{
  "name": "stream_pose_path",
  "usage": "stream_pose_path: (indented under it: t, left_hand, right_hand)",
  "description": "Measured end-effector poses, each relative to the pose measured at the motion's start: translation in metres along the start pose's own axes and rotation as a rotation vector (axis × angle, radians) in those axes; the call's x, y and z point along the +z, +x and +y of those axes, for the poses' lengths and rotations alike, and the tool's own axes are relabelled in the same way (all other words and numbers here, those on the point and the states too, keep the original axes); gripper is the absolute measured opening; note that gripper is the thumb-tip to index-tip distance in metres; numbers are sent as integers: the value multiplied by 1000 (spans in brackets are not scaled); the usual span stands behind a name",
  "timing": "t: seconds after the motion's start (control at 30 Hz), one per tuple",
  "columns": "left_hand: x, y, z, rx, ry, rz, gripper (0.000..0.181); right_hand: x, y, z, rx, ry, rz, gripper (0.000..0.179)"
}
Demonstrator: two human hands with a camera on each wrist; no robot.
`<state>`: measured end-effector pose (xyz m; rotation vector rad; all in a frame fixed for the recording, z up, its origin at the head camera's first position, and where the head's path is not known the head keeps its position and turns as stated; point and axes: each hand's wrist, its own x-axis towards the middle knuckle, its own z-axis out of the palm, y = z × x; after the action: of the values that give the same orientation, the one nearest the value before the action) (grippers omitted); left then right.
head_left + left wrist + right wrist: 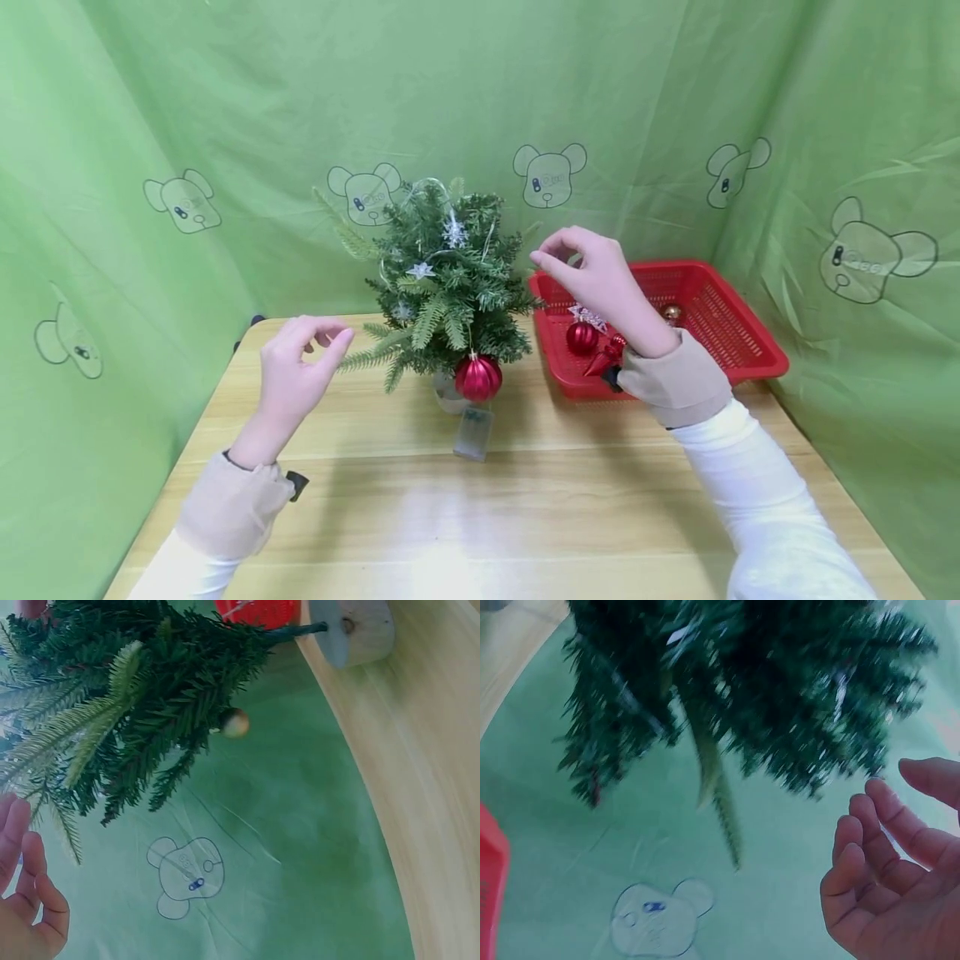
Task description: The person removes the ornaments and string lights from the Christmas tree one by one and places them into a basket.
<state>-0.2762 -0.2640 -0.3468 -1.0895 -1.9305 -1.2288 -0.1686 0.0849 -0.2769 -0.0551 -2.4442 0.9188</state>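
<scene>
A small artificial Christmas tree (450, 292) stands on the wooden table, with snowflake lights (453, 233) among its branches. From its lower front hangs a ribbed red bauble (478, 377); a gold bauble (236, 722) shows on the tree in the left wrist view. My left hand (300, 362) hovers left of the tree, fingers loosely bent and holding nothing. On the other side my right hand (596, 279) is raised beside the upper branches, thumb and fingertips apart in the right wrist view (892, 877), with nothing between them.
At the right, a red plastic basket (731, 321) holds a red bauble (582, 337), a silver snowflake (587, 317), a gold bauble (672, 314) and other red ornaments. A clear battery box (472, 433) lies before the tree's base (448, 393). Green curtains (450, 83) surround the table.
</scene>
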Motion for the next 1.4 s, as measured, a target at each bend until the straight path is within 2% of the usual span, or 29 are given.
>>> stream_pose_path:
  t: [0.17,0.33,0.43,0.57,0.73,0.93,1.17,1.4]
  left_hand:
    - [-1,-5,-5,10,42,-31,3]
    - [-2,-8,-5,-4,68,-80,12]
    - [-1,-9,-4,-8,73,-93,14]
    - [-1,-10,0,1,69,-96,14]
    - [-1,-12,4,28,38,-99,15]
    - [3,-16,12,80,16,-113,12]
    - [6,-18,25,106,-19,-157,11]
    - [11,-20,36,161,-22,-199,7]
  right_hand:
    - [4,-13,-15,-84,19,-59,15]
    - [7,-19,-25,-183,-19,-108,14]
    - [9,-20,-29,-238,-54,-117,14]
    - [10,-21,-31,-263,-76,-114,11]
    - [8,-20,-29,-245,-84,-105,9]
    - [3,-17,-27,-177,-95,-94,9]
    - [-1,-13,-18,-120,-111,-93,12]
    - [-3,-4,-6,-61,-121,-79,14]
